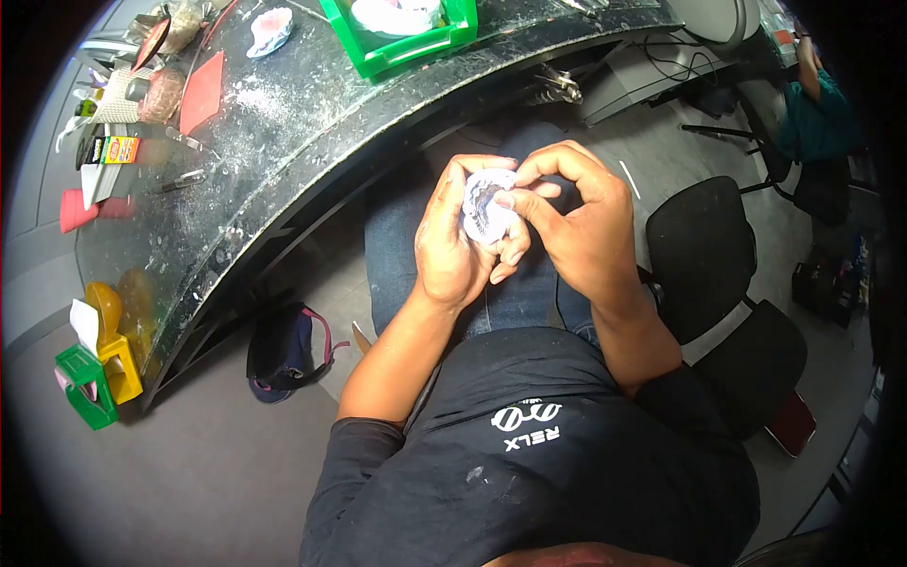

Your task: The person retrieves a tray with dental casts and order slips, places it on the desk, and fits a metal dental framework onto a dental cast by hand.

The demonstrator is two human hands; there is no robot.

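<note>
A white plaster dental cast (pixel 475 215) with a greyish, horseshoe-shaped hollow is held above my lap. My left hand (pixel 442 248) cups it from the left and below, its fingers curled round the edge. My right hand (pixel 588 210) is closed in a pinch at the cast's right side, thumb and index finger on its rim. Whether anything small lies between those fingertips is hidden. White dust marks the fingers of both hands.
The curved dark workbench (pixel 312 99) bears a green bin (pixel 416 49) with white casts, another plaster piece (pixel 271 32) and a red sheet (pixel 202 94). Black chairs (pixel 704 255) stand at right, a bag (pixel 288 352) under the bench. Another person (pixel 820 118) sits far right.
</note>
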